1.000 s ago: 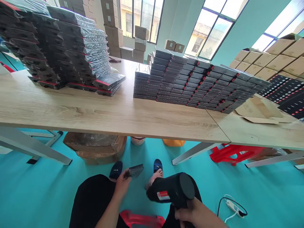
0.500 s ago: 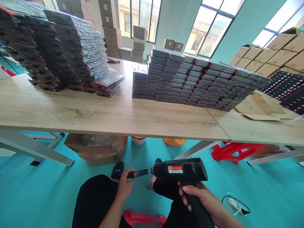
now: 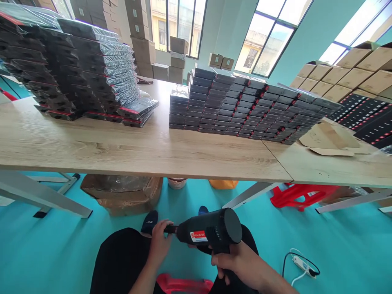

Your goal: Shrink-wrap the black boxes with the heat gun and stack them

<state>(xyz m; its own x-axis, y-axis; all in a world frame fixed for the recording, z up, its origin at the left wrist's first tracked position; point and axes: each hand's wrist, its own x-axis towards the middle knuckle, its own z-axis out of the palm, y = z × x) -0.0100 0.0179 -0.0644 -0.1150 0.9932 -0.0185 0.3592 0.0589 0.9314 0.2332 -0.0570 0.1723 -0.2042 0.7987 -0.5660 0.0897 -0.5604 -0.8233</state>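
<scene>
My left hand (image 3: 160, 241) is closed on a small dark box (image 3: 170, 229), held above the floor between my knees; much of the box is hidden behind the heat gun. In my right hand (image 3: 234, 263) is the handle of a black heat gun (image 3: 200, 230) with a red and white label. The gun points left, and its front end overlaps the box in the view, so I cannot tell whether they touch.
On the wooden table (image 3: 183, 153) stand a tall stack of film-wrapped dark boxes (image 3: 88, 69) and a long stack of dark boxes (image 3: 245, 106). Beneath it are an open carton (image 3: 122, 194) and a red stool (image 3: 301, 196). A power strip (image 3: 303, 265) lies on the floor.
My right hand has moved left with the heat gun, and the gun has turned so its rear end faces me more. Its front now covers part of the box. My left hand has barely moved.
</scene>
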